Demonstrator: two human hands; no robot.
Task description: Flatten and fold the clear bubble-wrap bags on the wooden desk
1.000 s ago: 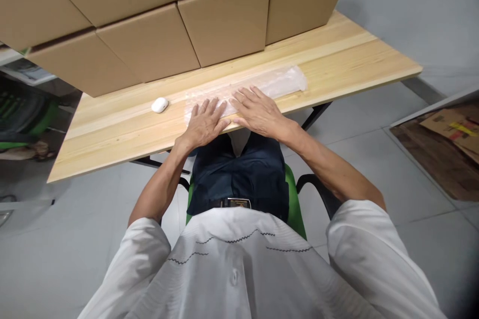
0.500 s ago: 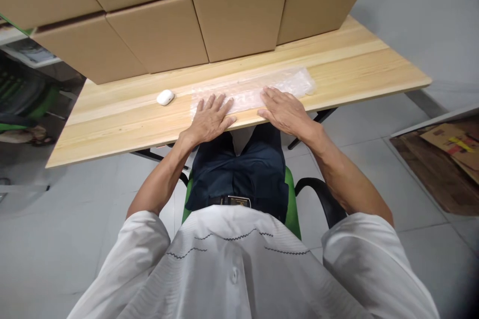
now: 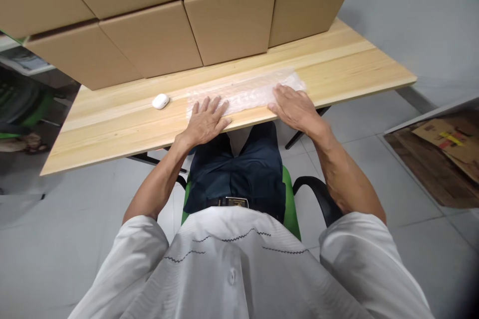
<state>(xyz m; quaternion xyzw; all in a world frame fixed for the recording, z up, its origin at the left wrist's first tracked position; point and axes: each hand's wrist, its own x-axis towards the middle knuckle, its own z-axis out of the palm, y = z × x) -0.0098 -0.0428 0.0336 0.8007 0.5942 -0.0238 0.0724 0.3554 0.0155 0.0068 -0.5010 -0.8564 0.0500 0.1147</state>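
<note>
A strip of clear bubble wrap [image 3: 250, 95] lies flat along the front edge of the wooden table. My left hand [image 3: 206, 122] rests on its left end, palm down with the fingers spread. On the right part of the wrap my right hand [image 3: 294, 105] presses down, its fingers stretched forward and close together, the thumb apart. Neither hand grips the wrap. To the left of my left hand sits a small white rounded case [image 3: 160, 101], like an earbud case.
Stacked cardboard boxes [image 3: 232, 20] form a wall along the back of the table [image 3: 359, 67]. A green chair with black armrests [image 3: 318, 192] is under me. Flattened cardboard [image 3: 445, 149] lies on the floor at the right.
My right hand has slid to the right along the bubble wrap, whose right end now lies flatter. My left hand stays on the left end. The view has shifted slightly.
</note>
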